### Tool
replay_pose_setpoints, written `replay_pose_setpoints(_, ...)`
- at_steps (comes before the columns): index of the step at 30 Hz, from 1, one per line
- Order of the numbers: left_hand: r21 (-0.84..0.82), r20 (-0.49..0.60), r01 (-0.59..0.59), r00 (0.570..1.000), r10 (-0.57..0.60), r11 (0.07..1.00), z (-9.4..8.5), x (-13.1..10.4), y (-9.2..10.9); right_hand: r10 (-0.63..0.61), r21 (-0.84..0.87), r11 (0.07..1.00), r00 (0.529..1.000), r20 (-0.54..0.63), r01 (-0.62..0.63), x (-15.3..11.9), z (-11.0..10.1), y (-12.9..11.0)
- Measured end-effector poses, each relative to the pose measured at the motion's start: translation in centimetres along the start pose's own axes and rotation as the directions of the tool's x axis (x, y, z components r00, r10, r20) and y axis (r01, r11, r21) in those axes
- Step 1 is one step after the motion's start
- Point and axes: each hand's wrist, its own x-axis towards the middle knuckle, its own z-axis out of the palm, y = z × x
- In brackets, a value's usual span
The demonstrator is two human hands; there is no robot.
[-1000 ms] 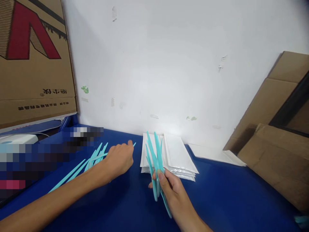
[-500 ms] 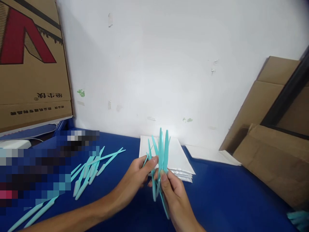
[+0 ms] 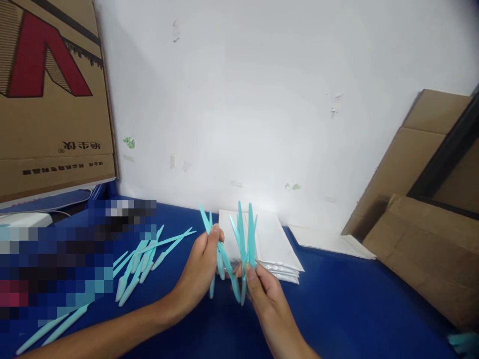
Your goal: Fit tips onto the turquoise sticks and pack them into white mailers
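My left hand (image 3: 204,264) is closed around a few teal plastic knives (image 3: 225,264), thumb on top, their thin ends pointing up and the thicker ends hanging below. Close by on the right, my right hand (image 3: 267,294) pinches several more teal plastic knives (image 3: 250,232), fanned upright between thumb and fingers. The two bunches are apart at the top and near each other lower down. Behind the hands lies a stack of white padded envelopes (image 3: 271,237), partly covered by the right bunch. On the blue table to the left, a loose pile of the same knives (image 3: 130,284) lies crossed.
A flat white envelope (image 3: 333,242) lies against the wall at right. Cardboard (image 3: 415,249) leans along the right side. A large printed carton (image 3: 56,119) stands at upper left. Something teal (image 3: 462,343) shows at the lower right corner. Part of the left side is pixelated.
My left hand has moved left and a little up, drawing a few knives away from the bunch. My right hand keeps the others, almost in place. The view has shifted slightly.
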Motion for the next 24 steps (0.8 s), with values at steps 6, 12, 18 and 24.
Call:
replay_pose_setpoints(6, -0.172, 0.051, 0.166, 0.986, -0.159, 0.971, 0.7, -0.3, 0.5, 0.004, -0.146, 0.989, 1.000, 0.029, 0.000, -0.1, 0.0, 0.1)
replay_pose_setpoints(12, -0.210, 0.129, 0.192, 0.977, -0.167, 0.959, 0.9, -0.8, 0.9, 0.024, -0.156, 0.988, 0.999, 0.043, -0.017, -0.1, 0.0, -0.1)
replay_pose_setpoints(18, -0.271, 0.096, 0.286, 0.958, -0.269, 0.919, 1.1, -1.2, 1.5, 0.044, -0.086, 0.995, 0.998, 0.049, -0.039, -0.1, 0.1, 0.6)
replay_pose_setpoints(24, -0.194, 0.038, 0.221, 0.975, -0.218, 0.956, 1.5, -2.0, 0.8, 0.064, -0.020, 0.998, 0.994, 0.088, -0.062, 0.0, 0.4, 1.3)
